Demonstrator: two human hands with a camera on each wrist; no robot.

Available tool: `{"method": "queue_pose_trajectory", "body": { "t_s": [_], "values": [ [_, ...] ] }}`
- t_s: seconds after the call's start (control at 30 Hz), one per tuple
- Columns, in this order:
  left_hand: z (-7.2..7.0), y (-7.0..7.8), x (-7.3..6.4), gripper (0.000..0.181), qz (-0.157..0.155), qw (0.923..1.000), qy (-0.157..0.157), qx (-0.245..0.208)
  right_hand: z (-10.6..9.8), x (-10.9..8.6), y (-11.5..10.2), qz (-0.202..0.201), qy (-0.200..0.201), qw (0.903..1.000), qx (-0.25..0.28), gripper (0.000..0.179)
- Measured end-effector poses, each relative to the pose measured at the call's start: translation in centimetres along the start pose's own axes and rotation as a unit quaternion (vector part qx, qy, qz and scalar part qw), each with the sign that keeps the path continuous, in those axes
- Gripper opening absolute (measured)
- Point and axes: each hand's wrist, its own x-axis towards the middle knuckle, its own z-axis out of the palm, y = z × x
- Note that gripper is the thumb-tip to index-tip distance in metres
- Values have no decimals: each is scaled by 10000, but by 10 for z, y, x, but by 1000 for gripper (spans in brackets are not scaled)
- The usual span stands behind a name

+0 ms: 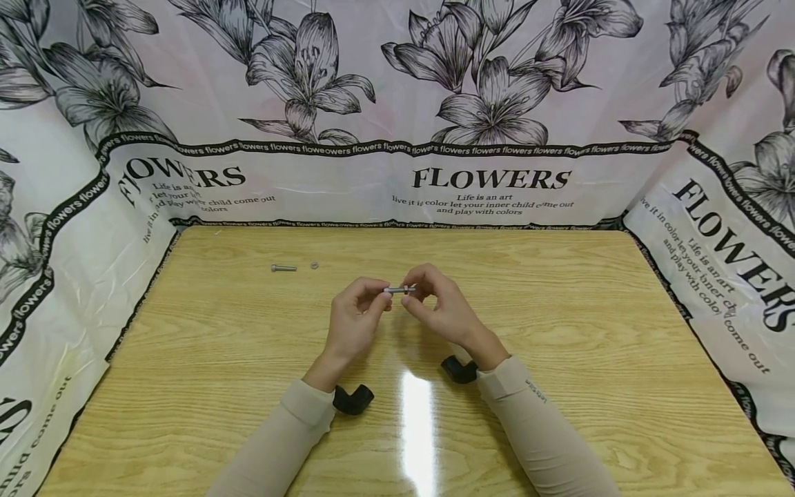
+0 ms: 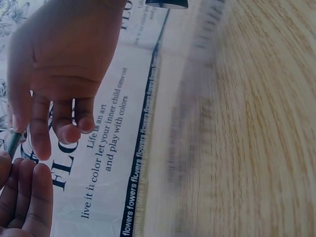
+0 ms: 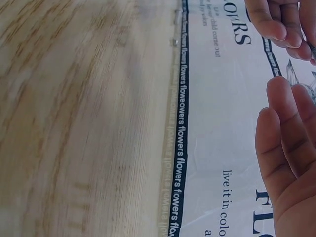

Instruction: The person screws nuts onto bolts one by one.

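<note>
Wood-grain bench (image 1: 559, 386) lies under your forearms. Above its middle, your left hand (image 1: 352, 319) and right hand (image 1: 439, 309) meet, each pinching one end of a small metal bolt (image 1: 399, 289) that spans level between the fingertips, raised off the surface. Farther back to the left, a second bolt (image 1: 283, 268) lies flat with a small nut (image 1: 314, 264) just beside it.

Fingers hide most of the bolt (image 1: 399, 289); the tabletop (image 2: 247, 123) blurs.
</note>
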Motion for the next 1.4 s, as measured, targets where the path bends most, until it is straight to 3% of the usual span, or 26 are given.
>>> {"method": "queue_pose_trajectory", "body": {
  "t_s": [0.33, 0.53, 0.87, 1.17, 1.4],
  "values": [
    [-1, 0, 0, 12, -10, 10000, -18, -84, -1, 1, 2, -293, 101, 9991, -272, 5],
    [0, 1, 1, 11, 21, 10000, -36, -64, -3, 2, 4, -246, 85, 9985, -489, 17],
    [0, 3, 1, 12, -5, 9999, -55, -92, -2, 0, -2, 19, 33, 9999, -95, 25],
    [0, 2, 1, 12, -36, 10000, -41, -21, -7, 0, -40, -21, -47, 9996, -277, 7],
    [1, 2, 1, 12, -43, 10000, -28, 11, -4, 2, 2, -57, 19, 9993, -379, 20]
  ]
}}
